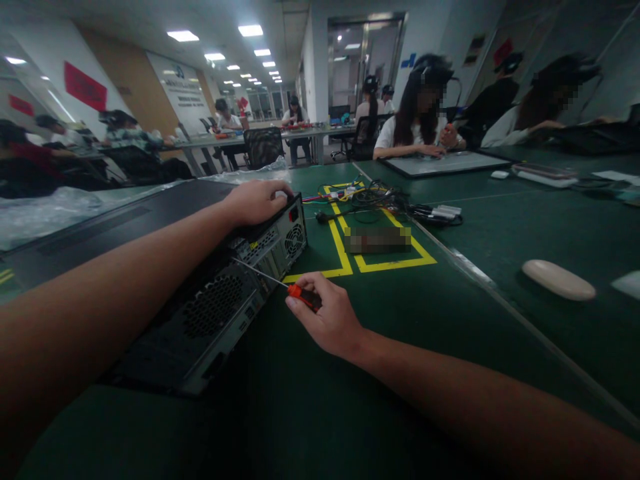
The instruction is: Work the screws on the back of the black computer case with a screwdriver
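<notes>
A black desktop computer case (170, 320) lies on its side at left, its rear panel with vent grilles and ports turned toward me. My left hand (257, 202) rests on its upper face, fingers curled at the far rear corner and gripping there. In my right hand (330, 313) is a screwdriver (295, 291) with an orange and black handle, held in closed fingers. Its long thin shaft points up and left, and the tip meets the rear panel near the upper edge. Whether a screw sits under the tip cannot be made out.
Yellow tape lines (400, 265) mark the green table (425, 320). Tangled cables (380, 197) and a blurred-out object (377, 240) lie beyond the case. At right is a beige oval object (559, 280). Plastic wrap (75, 217) lies at left. A person (420, 127) works across the table.
</notes>
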A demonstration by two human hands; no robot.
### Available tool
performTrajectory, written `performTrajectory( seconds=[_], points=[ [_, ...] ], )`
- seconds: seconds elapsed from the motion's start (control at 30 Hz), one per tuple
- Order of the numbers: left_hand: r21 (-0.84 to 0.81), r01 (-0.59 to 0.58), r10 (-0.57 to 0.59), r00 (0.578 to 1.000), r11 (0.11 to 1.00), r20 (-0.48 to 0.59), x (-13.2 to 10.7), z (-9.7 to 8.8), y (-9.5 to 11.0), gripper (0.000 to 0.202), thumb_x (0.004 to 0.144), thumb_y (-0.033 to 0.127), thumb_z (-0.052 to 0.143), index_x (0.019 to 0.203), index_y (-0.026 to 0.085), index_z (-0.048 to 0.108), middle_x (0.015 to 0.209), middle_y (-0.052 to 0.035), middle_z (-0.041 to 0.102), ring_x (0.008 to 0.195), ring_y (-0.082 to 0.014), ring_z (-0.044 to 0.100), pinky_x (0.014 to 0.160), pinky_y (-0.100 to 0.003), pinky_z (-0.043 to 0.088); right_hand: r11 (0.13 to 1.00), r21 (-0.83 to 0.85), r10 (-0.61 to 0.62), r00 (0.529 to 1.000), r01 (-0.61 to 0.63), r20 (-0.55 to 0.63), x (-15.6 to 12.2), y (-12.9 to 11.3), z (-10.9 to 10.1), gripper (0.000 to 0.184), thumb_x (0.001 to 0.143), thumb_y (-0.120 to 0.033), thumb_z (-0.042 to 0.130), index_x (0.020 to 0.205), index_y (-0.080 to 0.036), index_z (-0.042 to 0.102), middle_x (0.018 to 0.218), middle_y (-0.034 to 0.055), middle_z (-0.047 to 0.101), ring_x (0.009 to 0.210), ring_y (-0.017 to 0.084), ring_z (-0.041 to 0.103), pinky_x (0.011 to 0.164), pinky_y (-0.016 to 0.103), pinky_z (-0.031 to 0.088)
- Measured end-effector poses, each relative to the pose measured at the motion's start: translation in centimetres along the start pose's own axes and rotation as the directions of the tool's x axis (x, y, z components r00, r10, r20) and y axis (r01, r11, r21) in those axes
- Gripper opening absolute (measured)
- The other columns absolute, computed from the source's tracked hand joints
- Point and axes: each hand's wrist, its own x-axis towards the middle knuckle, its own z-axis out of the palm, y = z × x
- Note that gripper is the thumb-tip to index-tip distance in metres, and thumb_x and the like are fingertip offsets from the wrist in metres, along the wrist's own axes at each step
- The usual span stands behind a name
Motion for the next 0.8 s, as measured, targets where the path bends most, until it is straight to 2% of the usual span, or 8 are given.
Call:
performTrajectory(
  seconds=[0.43, 0.63, 0.8],
  points=[
    [-0.024, 0.005, -0.004, 1.0, 1.0, 0.007, 0.02, -0.09, -0.05, 0.059, 0.103, 0.042, 0.049, 0.151, 0.026, 0.08, 0.11, -0.0143, 0.082, 0.105, -0.034, 0.075, 0.099, -0.048, 0.053, 0.998, -0.027, -0.049, 0.998, 0.05, 0.025, 0.08, -0.06, -0.31, 0.021, 0.112, -0.043, 0.066, 0.114, -0.025, 0.075, 0.108, 0.007, 0.082, 0.099, 0.024, 0.078, 0.092, 0.037, 0.062],
    [0.014, 0.007, -0.008, 1.0, 1.0, 0.017, -0.15, -0.29, 0.33, 0.063, 0.104, 0.041, 0.045, 0.153, 0.023, 0.079, 0.108, -0.0151, 0.082, 0.103, -0.0344, 0.076, 0.098, -0.048, 0.055, 1.0, -0.013, -0.012, 1.0, 0.012, 0.013, -0.16, 0.14, 0.04, 0.027, 0.1, -0.042, 0.08, 0.119, -0.027, 0.067, 0.102, 0.0031, 0.08, 0.089, 0.022, 0.076, 0.085, 0.037, 0.063],
    [0.049, 0.015, -0.015, 1.0, 0.999, 0.013, -0.26, -0.29, 0.43, 0.064, 0.105, 0.043, 0.042, 0.153, 0.022, 0.078, 0.117, -0.0143, 0.084, 0.107, -0.0348, 0.077, 0.096, -0.044, 0.056, 1.0, -0.011, -0.01, 1.0, 0.01, 0.0, -0.27, 0.46, 0.44, 0.019, 0.1, -0.034, 0.077, 0.113, -0.028, 0.065, 0.104, 0.0036, 0.08, 0.092, 0.023, 0.078, 0.088, 0.038, 0.065]
  ],
)
